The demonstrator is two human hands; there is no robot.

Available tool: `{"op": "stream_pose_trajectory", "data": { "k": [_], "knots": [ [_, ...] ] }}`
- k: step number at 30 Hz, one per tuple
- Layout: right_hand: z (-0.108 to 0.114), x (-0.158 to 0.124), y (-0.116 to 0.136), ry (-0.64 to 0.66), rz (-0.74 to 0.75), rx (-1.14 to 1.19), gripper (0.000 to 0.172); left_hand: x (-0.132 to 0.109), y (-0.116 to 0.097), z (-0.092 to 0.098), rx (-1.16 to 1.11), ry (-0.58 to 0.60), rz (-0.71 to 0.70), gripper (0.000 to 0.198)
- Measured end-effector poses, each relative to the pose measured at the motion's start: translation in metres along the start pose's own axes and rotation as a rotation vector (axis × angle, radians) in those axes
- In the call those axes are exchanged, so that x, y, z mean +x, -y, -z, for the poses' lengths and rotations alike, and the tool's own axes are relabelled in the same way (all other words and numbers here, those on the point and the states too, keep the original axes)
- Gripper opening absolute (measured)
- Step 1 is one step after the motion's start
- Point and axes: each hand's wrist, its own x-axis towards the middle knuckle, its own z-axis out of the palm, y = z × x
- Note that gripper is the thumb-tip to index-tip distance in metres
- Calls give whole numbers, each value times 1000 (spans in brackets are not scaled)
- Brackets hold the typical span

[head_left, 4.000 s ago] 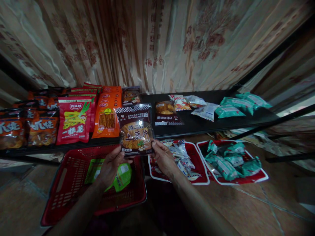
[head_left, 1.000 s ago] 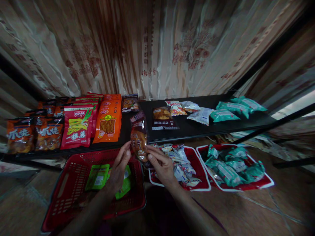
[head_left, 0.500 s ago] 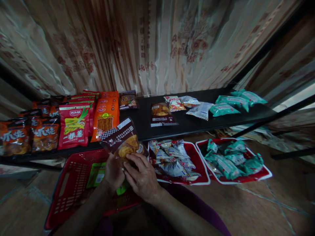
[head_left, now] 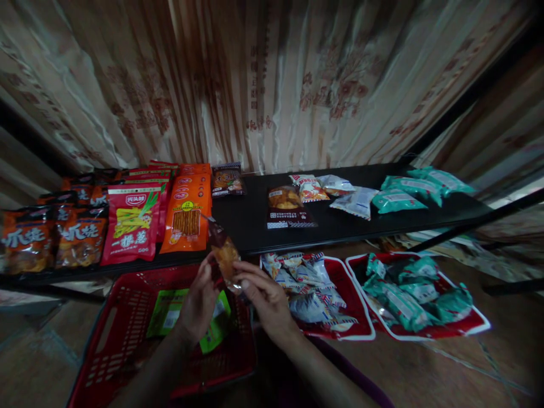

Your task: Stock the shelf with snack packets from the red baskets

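A brown snack bag with a clear front showing golden chips is held up over the front of the shelf, turned nearly edge-on. My right hand pinches its lower right edge between thumb and fingers. Close by the bag's left side is my left hand, fingers raised and loosely curved; whether they touch the bag is hard to see. Two similar brown bags lie on the black shelf: one flat at the middle, another farther back beside the orange packets.
Red pouches and black-orange bags fill the shelf's left end. White bags and teal bags lie rightward. Below stand a red basket with green packets and two red bins of snacks.
The brown bag has turned from facing me to nearly edge-on. My left hand has loosened and moved to its side, while my right hand has shifted slightly right. The view has shifted a little.
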Motion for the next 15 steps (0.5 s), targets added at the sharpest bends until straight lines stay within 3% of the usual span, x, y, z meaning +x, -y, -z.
{"op": "stream_pose_trajectory", "data": {
  "k": [3,5,10,15],
  "knots": [
    [12,13,-1,-199,-368,512,21,6,8,-2,-57,30,20,44],
    [16,18,-3,-250,-481,650,25,11,13,-1,-63,3,30,44],
    [16,22,-20,-340,-524,596,26,24,10,6,226,-190,-93,40],
    [23,22,-37,-387,-490,349,24,31,8,8,439,-160,-202,43]
  ]
}}
